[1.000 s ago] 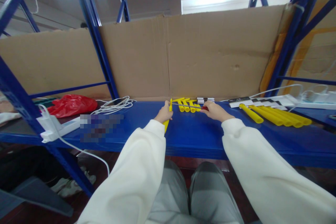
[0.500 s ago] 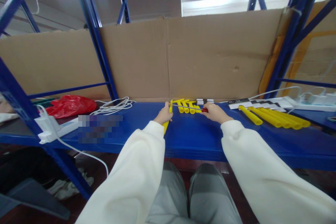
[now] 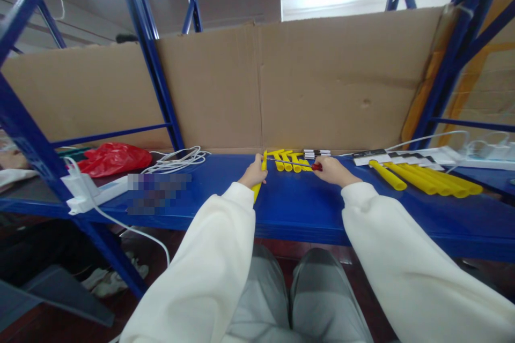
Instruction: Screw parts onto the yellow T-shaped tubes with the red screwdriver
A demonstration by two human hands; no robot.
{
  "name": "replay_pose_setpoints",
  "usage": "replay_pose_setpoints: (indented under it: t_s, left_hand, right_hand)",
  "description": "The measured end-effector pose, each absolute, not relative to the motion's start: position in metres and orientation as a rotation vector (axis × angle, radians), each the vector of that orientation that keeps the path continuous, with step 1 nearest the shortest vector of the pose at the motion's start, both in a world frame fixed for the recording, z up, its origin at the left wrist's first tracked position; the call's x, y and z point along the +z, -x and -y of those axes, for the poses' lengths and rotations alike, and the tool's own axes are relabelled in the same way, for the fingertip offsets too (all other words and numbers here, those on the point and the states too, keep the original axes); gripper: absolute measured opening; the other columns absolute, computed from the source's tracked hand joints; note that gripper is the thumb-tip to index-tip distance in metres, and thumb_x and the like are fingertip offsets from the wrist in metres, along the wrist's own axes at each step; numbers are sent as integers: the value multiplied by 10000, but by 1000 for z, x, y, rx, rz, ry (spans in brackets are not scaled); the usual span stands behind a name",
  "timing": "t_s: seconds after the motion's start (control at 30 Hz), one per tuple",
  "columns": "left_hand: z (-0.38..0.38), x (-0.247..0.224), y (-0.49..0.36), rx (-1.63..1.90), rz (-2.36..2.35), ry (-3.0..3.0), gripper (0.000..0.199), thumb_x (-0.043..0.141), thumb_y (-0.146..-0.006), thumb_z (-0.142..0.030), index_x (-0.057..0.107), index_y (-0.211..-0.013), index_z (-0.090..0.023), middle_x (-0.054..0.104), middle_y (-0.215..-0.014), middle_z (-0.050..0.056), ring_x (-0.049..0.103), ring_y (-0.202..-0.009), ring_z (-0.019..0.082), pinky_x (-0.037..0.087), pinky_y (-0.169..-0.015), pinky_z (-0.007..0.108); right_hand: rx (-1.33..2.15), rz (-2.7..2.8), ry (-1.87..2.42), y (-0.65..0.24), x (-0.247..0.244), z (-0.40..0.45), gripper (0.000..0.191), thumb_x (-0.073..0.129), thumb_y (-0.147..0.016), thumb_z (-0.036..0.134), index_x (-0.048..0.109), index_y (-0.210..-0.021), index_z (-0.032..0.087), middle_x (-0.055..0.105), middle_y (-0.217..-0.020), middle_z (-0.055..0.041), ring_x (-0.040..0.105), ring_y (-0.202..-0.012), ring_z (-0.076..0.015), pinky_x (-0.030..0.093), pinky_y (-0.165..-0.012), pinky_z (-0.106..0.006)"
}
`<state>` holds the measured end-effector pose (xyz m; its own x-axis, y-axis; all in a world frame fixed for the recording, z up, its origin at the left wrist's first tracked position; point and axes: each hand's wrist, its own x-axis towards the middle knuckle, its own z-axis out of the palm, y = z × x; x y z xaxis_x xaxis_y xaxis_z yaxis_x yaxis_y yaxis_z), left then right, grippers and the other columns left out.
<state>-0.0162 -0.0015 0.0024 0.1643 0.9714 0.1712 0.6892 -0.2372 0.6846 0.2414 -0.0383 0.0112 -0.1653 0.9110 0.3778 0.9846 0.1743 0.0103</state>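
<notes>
My left hand [image 3: 253,172] is closed around a yellow tool [image 3: 257,191] that stands tilted over the blue shelf. A screwdriver [image 3: 293,163] with a red handle is in my closed right hand [image 3: 332,171]. Its thin metal shaft points left and reaches the top of the yellow tool. Behind the shaft lie several yellow T-shaped pieces [image 3: 288,166] in a row. A small stack of black and white pieces [image 3: 316,154] sits just behind my right hand.
Several yellow tubes [image 3: 418,178] lie at the right beside black and white strips. On the left are a white power strip [image 3: 108,191], coiled white cable [image 3: 181,159] and a red plastic bag [image 3: 116,159]. Cardboard [image 3: 209,91] stands along the back between blue posts.
The view has shifted slightly. Both hands keep nearly the same pose, with the screwdriver shaft still at the top of the yellow tool.
</notes>
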Motion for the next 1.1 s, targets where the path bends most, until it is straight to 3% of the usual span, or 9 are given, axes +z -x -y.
replay_pose_setpoints:
  t_s: [0.3, 0.5, 0.7, 1.1]
  left_hand:
    - [7, 6, 16, 822, -1573, -2020, 399, 523, -876, -45, 380, -1221, -185, 698, -900, 29, 622, -523, 98, 556, -615, 238]
    - [7, 5, 16, 831, -1559, -2003, 391, 510, -881, -45, 377, -1219, -189, 697, -909, 30, 617, -517, 91, 540, -588, 218]
    - [6, 5, 16, 838, -1548, -2000, 406, 526, -873, -46, 380, -1220, -198, 706, -918, 35, 632, -524, 99, 537, -575, 218]
    - [6, 4, 16, 835, -1543, -2005, 417, 514, -871, -35, 380, -1233, -192, 703, -922, 36, 628, -536, 102, 539, -597, 233]
  right_hand:
    - [-286, 2078, 1858, -240, 11, 41, 179, 616, -849, 217, 616, -1026, 193, 748, -973, -117, 684, -861, -232, 413, -663, -270]
    - [-268, 2121, 1774, -244, 10, 38, 76, 590, -835, 159, 616, -902, 187, 736, -951, -110, 667, -842, -210, 416, -679, -264]
    - [-339, 2082, 1830, -242, 13, 44, 111, 583, -850, 207, 607, -958, 217, 726, -900, -83, 646, -785, -216, 358, -608, -271]
    - [-298, 2115, 1883, -240, 14, 41, 105, 580, -844, 188, 647, -925, 175, 740, -986, -128, 674, -891, -227, 419, -711, -275]
